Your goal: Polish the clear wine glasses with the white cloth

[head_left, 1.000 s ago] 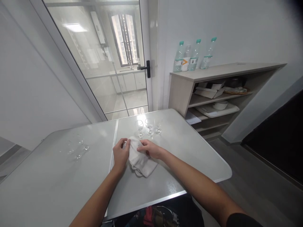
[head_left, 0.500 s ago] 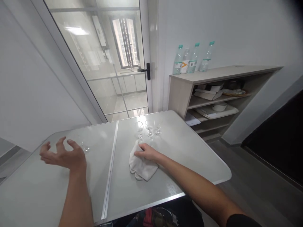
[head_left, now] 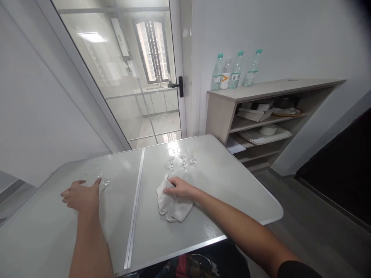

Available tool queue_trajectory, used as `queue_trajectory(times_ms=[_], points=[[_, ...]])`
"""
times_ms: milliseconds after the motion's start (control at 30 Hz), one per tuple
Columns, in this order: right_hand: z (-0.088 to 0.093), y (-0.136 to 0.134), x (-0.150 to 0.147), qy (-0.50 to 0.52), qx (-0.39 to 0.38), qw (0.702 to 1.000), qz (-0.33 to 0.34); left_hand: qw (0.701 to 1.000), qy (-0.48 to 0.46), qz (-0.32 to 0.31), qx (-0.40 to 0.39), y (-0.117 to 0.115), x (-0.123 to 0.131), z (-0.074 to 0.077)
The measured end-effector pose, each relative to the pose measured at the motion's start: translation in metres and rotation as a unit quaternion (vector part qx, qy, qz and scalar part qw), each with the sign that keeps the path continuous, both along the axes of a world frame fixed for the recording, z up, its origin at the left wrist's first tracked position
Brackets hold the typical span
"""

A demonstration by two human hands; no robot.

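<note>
Smooth, pale grey and edged with metal, the counter (head_left: 234, 189) reached toward a white-framed glass door (head_left: 124, 88). Farthest left, the left hand (head_left: 82, 196) had come away from the crumpled white fabric cloth (head_left: 175, 208) and dropped low beside some clear, thin-walled glasses (head_left: 106, 182), too faint to count. That seemed to give the glasses one hand's attention and leave the cloth to the other. The thumb and fingers were curved, with a fair gap between them; whether they touched or held a glass could not be told. Well to the right of those fingers, a silvery metal strip (head_left: 135, 208) crossed the counter. Right of it lay the cloth, its upper part pinched between the thumb and fingers of the right hand (head_left: 183, 187), the rest spread below them. Near those fingers, on their far side, three clear stemmed glasses (head_left: 182, 156) stood upright in a row. Well beyond, rightward, a pale wooden shelf unit (head_left: 218, 116) bore clear plastic bottles (head_left: 217, 75), mostly green-capped.
</note>
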State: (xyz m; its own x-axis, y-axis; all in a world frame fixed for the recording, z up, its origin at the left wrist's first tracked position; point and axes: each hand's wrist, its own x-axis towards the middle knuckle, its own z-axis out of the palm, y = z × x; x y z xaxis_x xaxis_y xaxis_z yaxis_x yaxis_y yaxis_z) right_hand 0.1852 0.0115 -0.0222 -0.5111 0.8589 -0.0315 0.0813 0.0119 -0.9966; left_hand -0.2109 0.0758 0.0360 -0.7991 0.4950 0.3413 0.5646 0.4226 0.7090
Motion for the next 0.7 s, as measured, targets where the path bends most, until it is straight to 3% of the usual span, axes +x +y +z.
queue_trajectory(times_ms=[167, 267, 333, 433, 500, 633, 700], points=[[0.002, -0.001, 0.0, 0.002, -0.007, 1.0, 0.005, 0.999, 0.013, -0.031, 0.018, -0.001, -0.005, -0.006], [0.005, -0.002, 0.001, 0.011, -0.026, 1.0, 0.008, 0.997, 0.067, -0.004, 0.04, -0.007, 0.012, 0.004], [0.007, -0.004, 0.002, 0.022, -0.05, 0.998, 0.006, 0.986, 0.127, -0.017, 0.109, -0.012, 0.028, 0.012], [0.009, -0.006, 0.001, 0.055, -0.09, 0.994, -0.015, 0.943, 0.169, -0.107, 0.265, -0.016, 0.054, 0.021], [0.011, -0.006, 0.0, 0.092, -0.095, 0.99, -0.044, 0.916, 0.154, -0.172, 0.327, -0.017, 0.071, 0.023], [0.014, -0.006, -0.002, 0.14, -0.058, 0.986, -0.073, 0.901, 0.147, -0.311, 0.266, -0.02, 0.105, 0.017], [0.015, -0.004, -0.003, 0.154, -0.039, 0.984, -0.076, 0.874, 0.15, -0.412, 0.211, -0.023, 0.122, 0.011]])
